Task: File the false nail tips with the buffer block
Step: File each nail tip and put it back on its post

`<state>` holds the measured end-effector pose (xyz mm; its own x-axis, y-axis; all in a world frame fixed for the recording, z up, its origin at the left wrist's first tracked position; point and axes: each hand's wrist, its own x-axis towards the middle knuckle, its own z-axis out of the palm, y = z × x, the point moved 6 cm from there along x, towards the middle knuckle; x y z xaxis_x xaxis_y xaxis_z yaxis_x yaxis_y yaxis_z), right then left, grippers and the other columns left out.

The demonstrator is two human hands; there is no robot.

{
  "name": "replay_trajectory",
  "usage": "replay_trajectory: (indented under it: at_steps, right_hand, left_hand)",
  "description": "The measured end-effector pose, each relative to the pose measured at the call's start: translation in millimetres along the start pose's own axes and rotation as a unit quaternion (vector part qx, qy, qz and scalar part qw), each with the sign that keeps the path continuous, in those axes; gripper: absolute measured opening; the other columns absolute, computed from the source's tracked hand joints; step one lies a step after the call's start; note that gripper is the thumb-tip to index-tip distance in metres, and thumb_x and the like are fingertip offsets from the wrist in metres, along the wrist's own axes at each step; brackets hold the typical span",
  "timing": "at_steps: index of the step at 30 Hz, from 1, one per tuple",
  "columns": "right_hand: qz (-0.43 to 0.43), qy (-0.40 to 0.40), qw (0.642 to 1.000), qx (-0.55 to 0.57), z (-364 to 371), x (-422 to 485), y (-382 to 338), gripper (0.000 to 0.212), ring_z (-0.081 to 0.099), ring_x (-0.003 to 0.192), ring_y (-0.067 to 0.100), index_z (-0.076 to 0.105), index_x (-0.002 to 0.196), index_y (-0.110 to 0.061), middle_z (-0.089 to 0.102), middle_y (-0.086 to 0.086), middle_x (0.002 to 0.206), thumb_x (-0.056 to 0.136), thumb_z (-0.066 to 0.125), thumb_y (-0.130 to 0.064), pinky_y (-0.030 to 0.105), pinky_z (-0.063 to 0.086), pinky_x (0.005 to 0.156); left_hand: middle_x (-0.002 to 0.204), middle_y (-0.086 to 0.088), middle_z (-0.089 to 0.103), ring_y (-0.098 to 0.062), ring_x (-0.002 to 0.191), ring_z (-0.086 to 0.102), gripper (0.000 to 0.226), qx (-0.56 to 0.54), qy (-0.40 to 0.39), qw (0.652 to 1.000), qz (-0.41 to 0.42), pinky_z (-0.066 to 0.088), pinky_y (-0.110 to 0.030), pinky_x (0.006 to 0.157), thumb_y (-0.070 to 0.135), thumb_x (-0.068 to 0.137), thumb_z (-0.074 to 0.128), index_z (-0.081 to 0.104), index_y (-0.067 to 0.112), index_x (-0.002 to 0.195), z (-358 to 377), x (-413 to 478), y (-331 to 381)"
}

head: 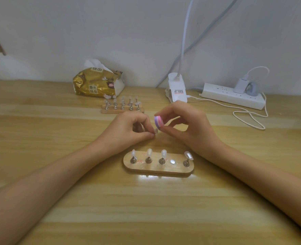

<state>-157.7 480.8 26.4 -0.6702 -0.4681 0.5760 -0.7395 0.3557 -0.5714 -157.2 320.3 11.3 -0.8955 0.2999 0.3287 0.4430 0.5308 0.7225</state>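
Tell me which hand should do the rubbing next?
The right hand. It grips the buffer block, close beside the nail tip that the left hand pinches, so the left should probably just hold that steady.

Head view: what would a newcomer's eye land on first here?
At the centre, the right hand holds a pink and purple buffer block against a clear nail tip pinched by the left hand. Nearer the camera, an oval wooden stand carries four more tips. A gold tissue pack sits by the wall.
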Motion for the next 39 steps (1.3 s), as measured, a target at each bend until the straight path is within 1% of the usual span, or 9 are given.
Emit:
replay_trajectory:
  at_steps: [4,6,15,19,23,32,34,37,39]
  right_hand:
    - [0.035,-0.020,0.999,0.014,1.9,0.2,6.3,0.009,0.069,0.085,0.016,0.071,0.099,-0.007,0.071,0.005,0.092,0.091,0.073,-0.012,0.039,0.057,0.077]
    - [0.024,0.000,0.999,0.028,-1.2,0.5,3.8,0.011,0.070,0.086,0.018,0.071,0.100,-0.006,0.070,0.006,0.093,0.092,0.073,-0.012,0.037,0.058,0.079]
    - [0.013,-0.032,0.999,0.005,2.4,0.5,1.5,0.012,0.070,0.089,0.018,0.072,0.101,-0.005,0.072,0.006,0.095,0.090,0.073,-0.009,0.040,0.057,0.083]
    - [0.010,-0.005,1.000,0.024,-2.0,-0.3,0.0,0.013,0.070,0.089,0.019,0.071,0.101,-0.004,0.071,0.007,0.094,0.090,0.074,-0.010,0.043,0.057,0.083]
    - [0.012,-0.035,0.999,0.004,1.2,-0.5,1.5,0.009,0.069,0.088,0.019,0.072,0.099,-0.006,0.072,0.006,0.094,0.090,0.074,-0.009,0.042,0.057,0.083]
    - [-0.008,0.006,1.000,0.007,-3.0,-1.6,-1.7,0.009,0.069,0.088,0.019,0.073,0.099,-0.007,0.071,0.005,0.093,0.091,0.074,-0.012,0.039,0.057,0.083]
    - [-0.021,-0.008,1.000,-0.011,0.6,-1.6,-3.9,0.008,0.068,0.088,0.019,0.072,0.097,-0.007,0.071,0.005,0.092,0.091,0.074,-0.011,0.038,0.057,0.083]
    - [0.018,-0.015,1.000,0.010,0.4,-1.4,1.8,0.008,0.070,0.086,0.018,0.071,0.095,-0.005,0.073,0.005,0.091,0.091,0.074,-0.010,0.041,0.058,0.082]
    - [0.006,-0.003,1.000,0.012,-1.7,-1.5,-0.4,0.009,0.071,0.087,0.018,0.071,0.096,-0.004,0.073,0.004,0.092,0.090,0.074,-0.011,0.039,0.058,0.084]
  left_hand:
    - [0.078,0.010,0.067,-0.008,0.071,0.061,0.009,0.006,-0.008,1.000,0.004,0.044,-0.012,0.065,0.009,0.080,0.079,0.071,0.013,0.077,1.2,0.0,0.5]
    - [0.075,0.010,0.067,-0.006,0.068,0.059,0.009,0.003,-0.011,1.000,0.005,0.043,-0.012,0.064,0.008,0.080,0.078,0.071,0.013,0.077,1.8,0.1,0.8]
    - [0.070,0.006,0.066,-0.003,0.064,0.058,0.009,-0.020,-0.020,1.000,-0.002,0.045,-0.016,0.062,0.006,0.080,0.079,0.072,0.012,0.076,2.4,1.1,-0.2]
    - [0.072,0.003,0.068,-0.002,0.065,0.059,0.007,-0.019,-0.023,1.000,0.001,0.045,-0.014,0.063,0.006,0.080,0.079,0.073,0.009,0.078,2.7,1.6,0.8]
    - [0.072,0.001,0.068,-0.003,0.066,0.060,0.007,-0.025,-0.019,1.000,-0.001,0.047,-0.016,0.064,0.006,0.079,0.079,0.072,0.008,0.078,2.3,1.9,-0.8]
    - [0.068,0.013,0.068,0.002,0.064,0.061,0.012,-0.032,-0.025,0.999,0.002,0.043,-0.009,0.062,0.003,0.079,0.079,0.071,0.012,0.074,2.1,2.3,-0.8]
    - [0.065,0.014,0.065,0.002,0.063,0.059,0.014,-0.029,-0.028,0.999,0.006,0.042,-0.009,0.061,0.003,0.079,0.079,0.070,0.013,0.073,2.3,2.1,-0.4]
    - [0.068,0.011,0.067,0.001,0.065,0.060,0.013,-0.032,-0.024,0.999,0.005,0.046,-0.012,0.063,0.004,0.079,0.079,0.071,0.013,0.074,2.4,2.3,-1.0]
    - [0.067,0.014,0.066,0.001,0.065,0.060,0.015,-0.030,-0.024,0.999,0.006,0.044,-0.010,0.062,0.004,0.078,0.079,0.071,0.015,0.073,2.5,2.1,-0.7]
